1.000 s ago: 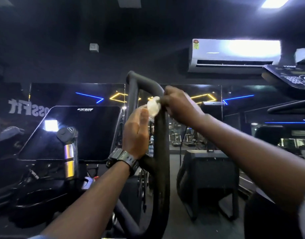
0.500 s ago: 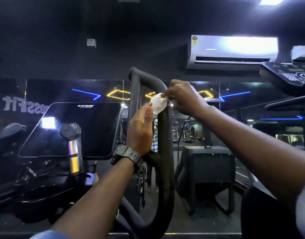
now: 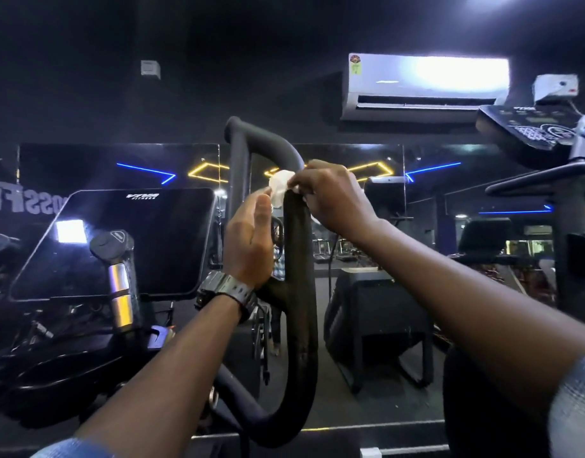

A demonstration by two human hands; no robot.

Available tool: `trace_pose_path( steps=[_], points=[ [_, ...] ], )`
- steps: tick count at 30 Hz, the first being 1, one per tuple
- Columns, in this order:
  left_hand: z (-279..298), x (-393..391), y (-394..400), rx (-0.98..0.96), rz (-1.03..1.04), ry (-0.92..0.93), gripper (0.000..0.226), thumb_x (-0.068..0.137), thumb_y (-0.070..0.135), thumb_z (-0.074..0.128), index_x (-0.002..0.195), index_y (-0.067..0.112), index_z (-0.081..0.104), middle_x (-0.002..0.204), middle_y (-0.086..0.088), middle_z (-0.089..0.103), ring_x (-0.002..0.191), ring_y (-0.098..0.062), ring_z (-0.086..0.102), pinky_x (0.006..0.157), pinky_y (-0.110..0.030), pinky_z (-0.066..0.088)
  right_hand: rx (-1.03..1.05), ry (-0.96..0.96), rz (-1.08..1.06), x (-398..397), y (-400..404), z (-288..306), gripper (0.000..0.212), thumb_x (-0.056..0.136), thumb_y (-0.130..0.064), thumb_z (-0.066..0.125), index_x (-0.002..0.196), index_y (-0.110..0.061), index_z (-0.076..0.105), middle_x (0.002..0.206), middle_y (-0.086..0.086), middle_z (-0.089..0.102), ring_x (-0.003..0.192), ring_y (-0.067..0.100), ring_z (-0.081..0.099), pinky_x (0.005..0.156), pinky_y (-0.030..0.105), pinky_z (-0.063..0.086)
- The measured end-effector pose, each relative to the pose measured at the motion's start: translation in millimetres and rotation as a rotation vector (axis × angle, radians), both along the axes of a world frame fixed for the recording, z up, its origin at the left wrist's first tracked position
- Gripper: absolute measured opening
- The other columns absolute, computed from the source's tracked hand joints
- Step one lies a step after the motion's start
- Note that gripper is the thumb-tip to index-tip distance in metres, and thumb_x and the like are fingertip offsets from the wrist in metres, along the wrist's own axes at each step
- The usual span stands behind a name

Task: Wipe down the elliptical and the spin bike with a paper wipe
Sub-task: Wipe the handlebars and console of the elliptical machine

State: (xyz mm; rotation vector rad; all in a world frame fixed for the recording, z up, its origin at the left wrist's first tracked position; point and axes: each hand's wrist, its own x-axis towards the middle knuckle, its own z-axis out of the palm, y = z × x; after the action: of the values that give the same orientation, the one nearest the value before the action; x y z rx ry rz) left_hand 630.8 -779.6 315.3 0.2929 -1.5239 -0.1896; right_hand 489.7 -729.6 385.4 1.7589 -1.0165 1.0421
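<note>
A black looped handlebar of the exercise machine rises in the middle of the view. A crumpled white paper wipe is wrapped on the bar just below its upper bend. My right hand pinches the wipe from the right side of the bar. My left hand, with a dark watch at the wrist, stands upright on the left of the bar, its fingertips touching the wipe. The machine's dark console screen sits to the left.
A chrome-banded handle post stands before the console. Another machine's console hangs at the upper right. A wall mirror behind reflects a black treadmill and neon lights. An air conditioner is mounted above.
Both hands and the wipe have slid slightly up the bar toward its upper bend. My left fingers have come closer to the wipe.
</note>
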Motion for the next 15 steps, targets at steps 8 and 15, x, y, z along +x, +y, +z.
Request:
trace_pose_path(
  steps=[8, 15],
  points=[
    [1.5, 3.8, -2.7, 0.005, -0.055, -0.048, 0.101, 0.077, 0.09, 0.015, 0.135, 0.018, 0.054, 0.119, 0.01, 0.061, 0.102, 0.012, 0.056, 0.084, -0.013, 0.046, 0.093, 0.298, -0.038, -12.7, 17.0, -23.3, 0.035, 0.085, -0.003, 0.065, 0.117, -0.017, 0.07, 0.097, 0.004, 0.066, 0.081, 0.018, 0.063, 0.068, 0.028, 0.054],
    [0.2, 4.5, -0.1, 0.027, -0.078, -0.005, 0.089, 0.082, 0.086, 0.02, 0.13, 0.02, 0.056, 0.112, 0.023, 0.059, 0.104, 0.014, 0.056, 0.09, -0.014, 0.045, 0.125, 0.237, -0.185, 3.9, 11.0, 1.1, 0.024, 0.081, -0.007, 0.065, 0.099, -0.02, 0.075, 0.098, 0.002, 0.061, 0.084, 0.023, 0.065, 0.071, 0.029, 0.053]
  ],
)
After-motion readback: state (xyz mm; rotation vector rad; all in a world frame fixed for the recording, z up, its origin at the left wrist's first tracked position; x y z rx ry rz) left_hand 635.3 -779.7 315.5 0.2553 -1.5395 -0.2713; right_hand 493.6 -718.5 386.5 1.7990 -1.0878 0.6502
